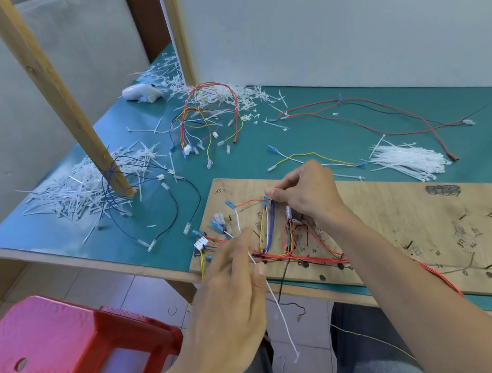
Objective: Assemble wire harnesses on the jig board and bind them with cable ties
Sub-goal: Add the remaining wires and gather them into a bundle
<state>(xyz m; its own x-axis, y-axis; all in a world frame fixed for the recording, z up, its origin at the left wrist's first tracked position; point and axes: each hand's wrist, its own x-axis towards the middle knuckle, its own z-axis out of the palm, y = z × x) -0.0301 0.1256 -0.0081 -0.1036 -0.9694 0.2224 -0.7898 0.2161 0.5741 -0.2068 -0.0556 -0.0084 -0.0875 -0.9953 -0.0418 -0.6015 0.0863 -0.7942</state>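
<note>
A wooden jig board lies on the green table, with red, yellow, blue and black harness wires laid over its left end. My right hand pinches a wire end beside a blue terminal near the top of that bundle. My left hand pinches a white wire that runs up to the board and hangs down off the table's front edge. A bundle of fresh white cable ties lies just beyond the board, to the right.
A finished harness sits at the back among cut tie ends. Loose red and black wires lie at the right. A slanted wooden post stands at the left, and a red stool sits below the table.
</note>
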